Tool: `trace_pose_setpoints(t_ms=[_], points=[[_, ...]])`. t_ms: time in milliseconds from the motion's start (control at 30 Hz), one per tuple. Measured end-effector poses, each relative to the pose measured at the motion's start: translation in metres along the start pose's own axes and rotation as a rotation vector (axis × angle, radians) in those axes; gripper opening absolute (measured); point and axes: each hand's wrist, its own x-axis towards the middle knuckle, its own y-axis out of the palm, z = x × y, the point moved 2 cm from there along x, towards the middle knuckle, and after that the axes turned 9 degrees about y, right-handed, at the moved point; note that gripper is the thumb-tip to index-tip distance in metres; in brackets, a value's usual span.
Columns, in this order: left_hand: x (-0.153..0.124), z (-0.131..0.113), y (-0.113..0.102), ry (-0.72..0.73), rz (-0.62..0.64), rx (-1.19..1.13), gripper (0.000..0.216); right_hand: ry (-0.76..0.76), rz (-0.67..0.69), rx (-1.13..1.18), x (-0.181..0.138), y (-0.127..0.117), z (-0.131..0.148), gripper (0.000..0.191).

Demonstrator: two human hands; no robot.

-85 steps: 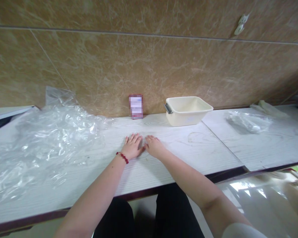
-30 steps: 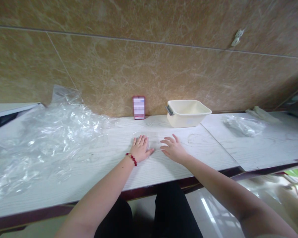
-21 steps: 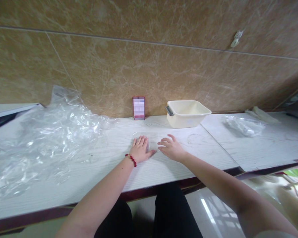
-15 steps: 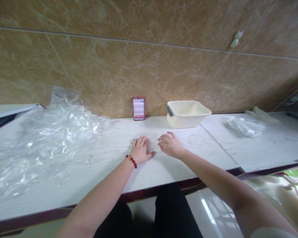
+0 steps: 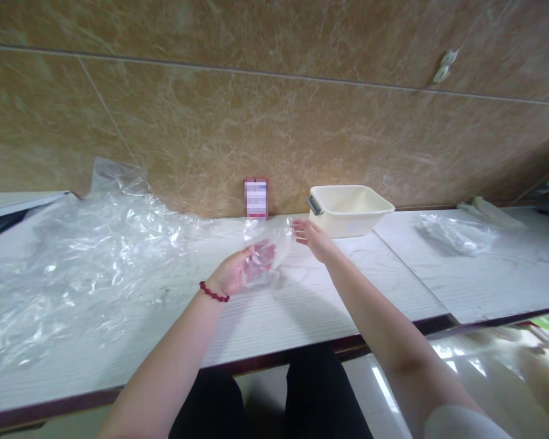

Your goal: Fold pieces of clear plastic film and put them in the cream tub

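A clear plastic bag (image 5: 279,244) is raised off the table in front of me. My left hand (image 5: 238,268), with a red bead bracelet (image 5: 214,292) at its wrist, is closed on the bag's left side, thumb in front and fingers showing through the film. At the bag's upper right edge is my right hand (image 5: 313,238), its fingers stretched to the left and slightly apart. The fingertips come right up to the film; whether they touch it is unclear, and the right thumb is hidden.
A large heap of clear plastic bags (image 5: 100,250) covers the table's left side. A phone (image 5: 256,198) leans on the wall. A cream plastic tub (image 5: 348,224) stands behind my right hand. Farther right lie a clear plastic bundle (image 5: 460,235) and a pale cloth-like item (image 5: 491,213).
My left hand has turned from lying flat on the bag to holding it, lifting it off the table and moving slightly left. My right hand has moved farther from me, towards the tub.
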Motion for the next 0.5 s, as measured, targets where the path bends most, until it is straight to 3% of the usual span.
trace_pose_setpoints(t_ms=[100, 233, 300, 400, 500], points=[[0.002, -0.002, -0.006, -0.058, -0.028, -0.255, 0.033, 0.326, 0.270, 0.311, 0.010, 0.011, -0.011, 0.050], [0.011, 0.007, -0.022, -0.115, -0.117, -0.327, 0.030, 0.525, 0.566, 0.465, 0.006, 0.028, -0.026, 0.060], [0.017, 0.014, -0.030, -0.146, -0.151, -0.336, 0.028, 0.578, 0.599, 0.456, 0.002, 0.035, -0.036, 0.052], [0.024, 0.026, -0.041, -0.188, -0.192, -0.329, 0.026, 0.557, 0.537, 0.387, 0.000, 0.039, -0.047, 0.023], [0.029, 0.035, -0.048, -0.225, -0.203, -0.326, 0.025, 0.518, 0.515, 0.345, -0.001, 0.040, -0.055, 0.014]])
